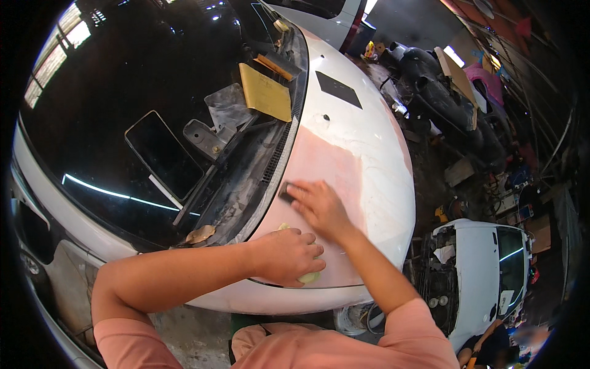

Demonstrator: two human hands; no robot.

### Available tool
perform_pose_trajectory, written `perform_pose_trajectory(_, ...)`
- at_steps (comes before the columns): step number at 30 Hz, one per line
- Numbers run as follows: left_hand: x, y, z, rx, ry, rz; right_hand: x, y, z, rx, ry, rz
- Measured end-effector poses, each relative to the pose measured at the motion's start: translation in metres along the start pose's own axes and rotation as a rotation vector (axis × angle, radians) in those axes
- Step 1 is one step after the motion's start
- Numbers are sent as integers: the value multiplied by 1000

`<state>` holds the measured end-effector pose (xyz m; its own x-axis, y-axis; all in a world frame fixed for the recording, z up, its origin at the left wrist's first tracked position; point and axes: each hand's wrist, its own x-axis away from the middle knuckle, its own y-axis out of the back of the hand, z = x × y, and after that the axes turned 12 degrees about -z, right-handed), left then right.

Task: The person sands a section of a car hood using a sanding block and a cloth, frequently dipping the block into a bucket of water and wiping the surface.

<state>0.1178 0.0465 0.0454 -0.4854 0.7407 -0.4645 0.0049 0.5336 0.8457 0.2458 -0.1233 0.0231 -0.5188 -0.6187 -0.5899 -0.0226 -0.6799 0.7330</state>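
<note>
My left hand point(287, 255) is closed over a pale yellow-green sponge point(311, 278), pressed on the near part of the white car hood point(384, 184). Just ahead and to the right, my right hand point(321, 210) grips a small dark sanding block point(286, 193) at the thumb and fingertips. That block rests on a dull pink patch point(326, 166) of the hood, close to the windshield edge. My right hand is slightly blurred, and my palms are hidden from above.
On the windshield base lie a phone point(163, 150), a yellow sheet point(265, 92), a grey sheet point(226, 106) and a metal part point(203, 138). A dark rectangle point(338, 89) marks the far hood. Stacked car parts point(430, 80) and another white car point(485, 264) stand right; a person point(491, 344) is beyond.
</note>
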Motion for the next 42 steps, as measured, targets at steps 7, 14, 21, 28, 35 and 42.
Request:
perform_pose_trajectory(7, -16, 8, -7, 23, 9, 69, -78, -7, -76, 144, -159, -201)
perform_pose_trajectory(14, 4, 3, 1, 6, 45, 8, -14, -8, -2, -49, 105, 16)
perform_pose_trajectory(21, -6, 5, -1, 45, 49, 44, -56, -14, -63, 88, 26, -103)
perform_pose_trajectory(28, -2, 6, 1, 50, 33, 21, -49, -10, -56, 63, -33, -41)
perform_pose_trajectory(35, 1, 10, 8, -37, 114, -11, -37, -25, -42, 138, -48, -115)
perform_pose_trajectory(42, -16, 4, 17, -113, 183, -49, -89, -2, -105, 194, -134, -139)
